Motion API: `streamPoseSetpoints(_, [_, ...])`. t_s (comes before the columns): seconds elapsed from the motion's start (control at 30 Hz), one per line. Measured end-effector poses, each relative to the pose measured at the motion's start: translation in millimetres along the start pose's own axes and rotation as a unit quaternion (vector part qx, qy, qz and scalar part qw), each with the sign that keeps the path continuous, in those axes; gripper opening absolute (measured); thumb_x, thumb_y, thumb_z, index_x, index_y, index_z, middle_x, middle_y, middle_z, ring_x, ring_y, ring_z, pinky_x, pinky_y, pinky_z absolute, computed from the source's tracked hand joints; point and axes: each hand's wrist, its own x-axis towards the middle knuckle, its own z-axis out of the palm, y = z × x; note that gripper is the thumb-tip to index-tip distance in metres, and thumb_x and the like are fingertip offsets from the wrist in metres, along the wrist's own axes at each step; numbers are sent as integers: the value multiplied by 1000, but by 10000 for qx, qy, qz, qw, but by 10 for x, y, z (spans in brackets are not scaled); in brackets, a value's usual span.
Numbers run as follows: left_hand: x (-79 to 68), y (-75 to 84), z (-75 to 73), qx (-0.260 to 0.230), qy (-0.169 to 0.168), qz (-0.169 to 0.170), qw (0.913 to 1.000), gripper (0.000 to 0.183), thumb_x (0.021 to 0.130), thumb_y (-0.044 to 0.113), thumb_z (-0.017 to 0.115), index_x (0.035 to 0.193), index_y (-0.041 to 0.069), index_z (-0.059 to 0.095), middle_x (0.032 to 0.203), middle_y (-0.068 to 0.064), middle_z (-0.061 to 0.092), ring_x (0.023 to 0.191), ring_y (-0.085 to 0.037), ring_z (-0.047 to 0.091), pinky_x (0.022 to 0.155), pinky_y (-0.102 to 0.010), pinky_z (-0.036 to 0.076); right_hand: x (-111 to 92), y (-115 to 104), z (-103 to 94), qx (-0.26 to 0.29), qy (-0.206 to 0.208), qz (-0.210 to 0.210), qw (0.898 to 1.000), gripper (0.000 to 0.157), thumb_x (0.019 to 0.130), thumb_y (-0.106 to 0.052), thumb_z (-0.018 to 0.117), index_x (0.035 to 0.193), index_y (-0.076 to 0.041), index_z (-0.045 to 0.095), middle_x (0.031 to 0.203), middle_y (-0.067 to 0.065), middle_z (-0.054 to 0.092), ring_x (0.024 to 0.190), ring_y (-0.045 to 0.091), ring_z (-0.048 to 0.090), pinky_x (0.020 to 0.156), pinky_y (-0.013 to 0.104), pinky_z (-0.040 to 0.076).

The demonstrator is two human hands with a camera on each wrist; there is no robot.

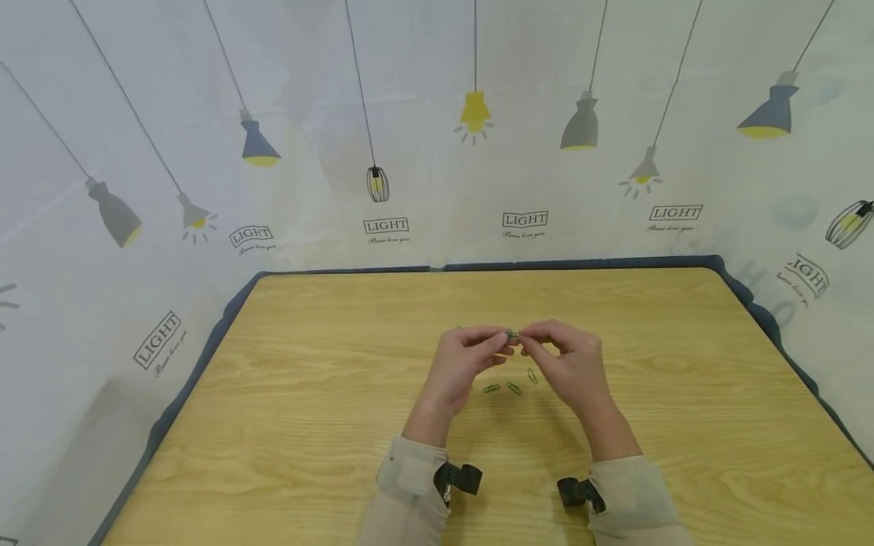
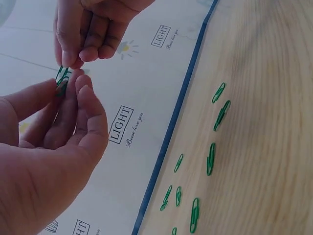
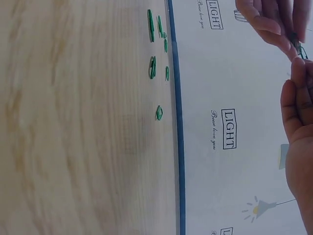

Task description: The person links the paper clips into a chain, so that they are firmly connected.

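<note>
Both hands meet above the table, fingertips nearly together. My left hand (image 1: 459, 368) pinches green wire paper clips (image 2: 62, 78) between thumb and fingers. From the other side, the thumb and forefinger of my right hand (image 1: 572, 369) pinch the same small bunch. Its wire loops show in the gap between the fingertips, partly covered by them; how many clips are held I cannot tell. Below the hands, loose green paper clips (image 1: 514, 388) lie on the tabletop. Several of these loose clips (image 2: 211, 159) show spread apart in the left wrist view.
The wood-grain table (image 1: 307, 394) has a dark blue edge along its back and sides. A pale curtain (image 1: 437, 136) printed with lamps and the word LIGHT surrounds it. Black straps (image 1: 459, 478) sit at the sleeve cuffs.
</note>
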Motion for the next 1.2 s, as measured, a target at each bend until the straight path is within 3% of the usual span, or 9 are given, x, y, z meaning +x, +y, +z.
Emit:
streamPoseSetpoints(0.23, [-15,13,-58,237,367,160,9989,26,100,8,74,123,-5,75,107,-9,80,90,-10,75,92,-33,63,-21,-11,14,189,-15,178,9997,12,92,10,75,99,1,79,85,13,77,71,15,72,74,11,57])
streamPoseSetpoints(0.43, [-33,23,-79,255,57,114,9996,23,104,8,68,123,-3,75,108,-8,76,92,-12,73,91,-31,63,-50,-30,-16,440,-498,662,9956,15,98,7,70,109,0,78,96,15,76,82,2,69,77,16,59])
streamPoseSetpoints(0.63, [-36,30,-76,588,-64,45,9982,21,101,14,73,119,4,78,115,-8,76,98,-13,72,99,-39,62,-39,-59,-52,530,-867,839,9913,14,101,2,69,111,-4,77,97,18,74,82,5,69,70,21,59])
streamPoseSetpoints(0.8, [-41,36,-47,1089,-143,196,9938,18,98,19,79,111,7,79,110,-5,76,96,-15,70,90,-36,62,-28,-97,-60,548,-923,1168,9873,13,105,-6,65,112,-5,77,90,10,74,74,8,68,60,26,55])
streamPoseSetpoints(0.97, [-49,46,-25,1404,-67,387,9893,14,100,20,77,107,8,79,105,-5,76,92,-17,70,82,-29,60,-16,-127,-60,666,-963,1439,9826,14,106,-9,66,112,-4,77,89,7,74,75,14,70,61,28,54])
streamPoseSetpoints(1.2, [-55,76,-52,1389,57,510,9890,17,101,21,76,110,7,79,103,-10,77,88,-13,70,87,-37,62,-6,-125,-67,736,-847,1600,9807,13,106,-10,67,110,-3,77,87,15,74,76,14,71,68,24,57])
